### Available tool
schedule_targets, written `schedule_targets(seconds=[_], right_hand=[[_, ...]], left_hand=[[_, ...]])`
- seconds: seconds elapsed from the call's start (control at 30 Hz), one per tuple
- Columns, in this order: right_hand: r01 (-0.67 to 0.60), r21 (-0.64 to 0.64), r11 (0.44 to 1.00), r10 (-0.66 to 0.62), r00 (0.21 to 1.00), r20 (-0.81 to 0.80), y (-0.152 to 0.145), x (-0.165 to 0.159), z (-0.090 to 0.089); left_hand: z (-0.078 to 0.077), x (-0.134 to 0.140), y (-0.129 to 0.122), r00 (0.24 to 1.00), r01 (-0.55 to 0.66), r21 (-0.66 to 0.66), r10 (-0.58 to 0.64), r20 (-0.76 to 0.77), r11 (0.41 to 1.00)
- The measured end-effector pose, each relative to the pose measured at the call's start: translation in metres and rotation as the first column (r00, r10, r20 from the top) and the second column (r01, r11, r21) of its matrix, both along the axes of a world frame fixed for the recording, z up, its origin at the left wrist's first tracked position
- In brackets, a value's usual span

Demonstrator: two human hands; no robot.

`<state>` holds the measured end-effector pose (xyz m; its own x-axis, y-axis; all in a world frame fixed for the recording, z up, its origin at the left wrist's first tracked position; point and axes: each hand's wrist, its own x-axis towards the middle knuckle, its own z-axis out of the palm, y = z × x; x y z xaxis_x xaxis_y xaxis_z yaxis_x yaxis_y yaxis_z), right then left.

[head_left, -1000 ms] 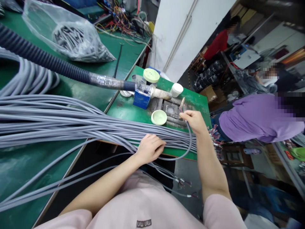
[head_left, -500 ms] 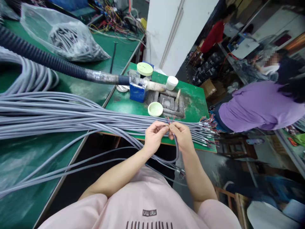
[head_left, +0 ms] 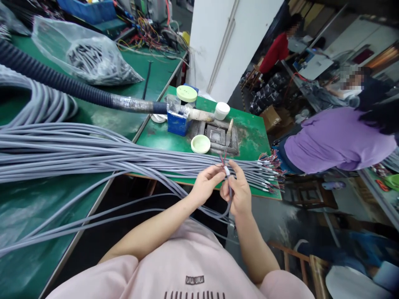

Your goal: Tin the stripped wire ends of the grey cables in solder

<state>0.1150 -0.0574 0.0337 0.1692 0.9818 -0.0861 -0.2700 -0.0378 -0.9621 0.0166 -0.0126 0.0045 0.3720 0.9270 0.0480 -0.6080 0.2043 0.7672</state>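
Note:
My right hand (head_left: 239, 192) is closed round a grey cable (head_left: 230, 195) just below its end. A white band (head_left: 227, 170) wraps the cable end, and thin red and dark wires (head_left: 224, 158) fan out above it. From the other side, my left hand (head_left: 205, 185) has thumb and forefinger pinched at the base of these wires; the exact contact is partly hidden by the fingers. Below my hands the held cable bends back in a loop. Behind them lies a thick bundle of similar grey cables (head_left: 102, 151), whose stripped ends (head_left: 272, 168) splay out at the right.
On the green bench (head_left: 249, 124) stand a solder pot (head_left: 217, 135), a pale green dish (head_left: 200, 144), a white tub (head_left: 222, 111) and a blue box (head_left: 177, 123). A black hose (head_left: 90, 94) crosses from the left. A person in purple (head_left: 336, 139) is at the right.
My right hand has moved down the cable, its forefinger lifting away, and the white band now shows. My left hand has shifted slightly right. The view has shifted a little.

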Motion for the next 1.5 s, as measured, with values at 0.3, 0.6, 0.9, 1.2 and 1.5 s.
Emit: schedule_targets(seconds=[0.3, 0.6, 0.9, 1.2, 1.5], right_hand=[[-0.263, -0.02, 0.965, 0.246, 0.867, 0.433, 0.016, 0.043, 0.038], [-0.171, 0.155, 0.973, 0.105, 0.927, 0.359, 0.034, 0.012, 0.032], [0.026, 0.204, 0.979, -0.059, 0.986, 0.158, 0.046, -0.008, 0.018], [0.273, 0.253, 0.928, -0.309, 0.944, 0.113, 0.07, 0.024, 0.026], [-0.217, 0.094, 0.972, 0.036, 0.529, 0.848, 0.032, 0.002, 0.029]], left_hand=[[-0.005, -0.017, -0.005, 0.931, 0.365, 0.074, -0.361, -0.057, 0.928], [-0.002, -0.027, -0.012, 0.894, 0.445, 0.083, -0.437, -0.101, 0.892], [-0.015, -0.036, -0.009, 0.934, 0.344, 0.095, -0.33, -0.134, 0.934], [-0.016, -0.037, -0.016, 0.929, 0.264, 0.074, -0.232, -0.288, 0.962], [-0.022, -0.033, -0.015, 0.934, 0.201, 0.126, -0.152, -0.323, 0.971]])
